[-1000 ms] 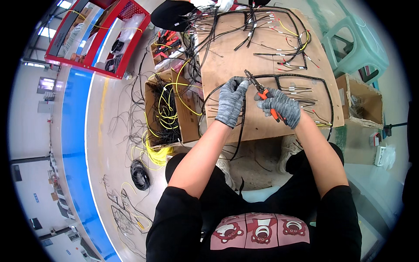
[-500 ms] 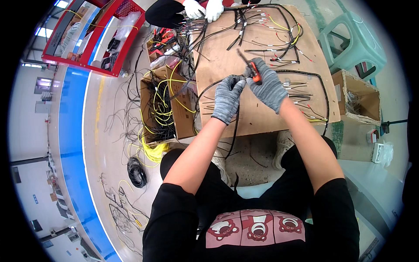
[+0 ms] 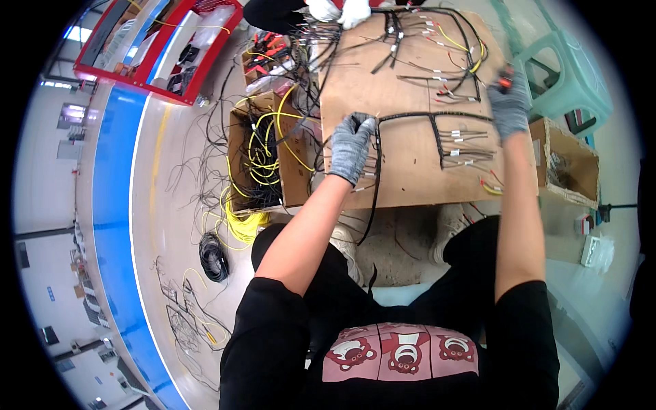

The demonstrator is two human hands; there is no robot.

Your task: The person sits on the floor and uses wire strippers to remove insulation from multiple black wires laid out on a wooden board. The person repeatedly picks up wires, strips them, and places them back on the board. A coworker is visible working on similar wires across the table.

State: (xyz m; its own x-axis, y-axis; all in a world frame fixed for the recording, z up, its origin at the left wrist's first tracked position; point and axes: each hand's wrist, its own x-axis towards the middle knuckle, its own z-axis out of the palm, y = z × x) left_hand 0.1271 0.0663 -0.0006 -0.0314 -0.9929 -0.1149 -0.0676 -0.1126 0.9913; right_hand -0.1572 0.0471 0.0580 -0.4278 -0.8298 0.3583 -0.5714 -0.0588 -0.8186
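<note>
My left hand (image 3: 351, 148), in a grey knitted glove, pinches a black taped wire harness (image 3: 410, 116) at its left end, where a branch hangs down over the board's front edge. Over the board's right side is my right hand (image 3: 511, 109), also gloved and smeared by motion. It is closed on a red-and-black handled tool (image 3: 506, 80), whose exact kind I cannot make out. Beneath the hands lies a brown wooden board (image 3: 410, 184). Short labelled wires (image 3: 465, 147) branch off the harness in the middle.
Another person's white-gloved hands (image 3: 339, 10) work at the far edge by a second harness (image 3: 471, 48). Left stand a cardboard box (image 3: 294, 171) of black and yellow wires and a red rack (image 3: 198, 75). A green stool (image 3: 560, 75) and an open carton (image 3: 570, 167) are right.
My right hand has swung away to the right with the red-handled tool, leaving my left hand. My left hand stays on the harness. The view has shifted slightly.
</note>
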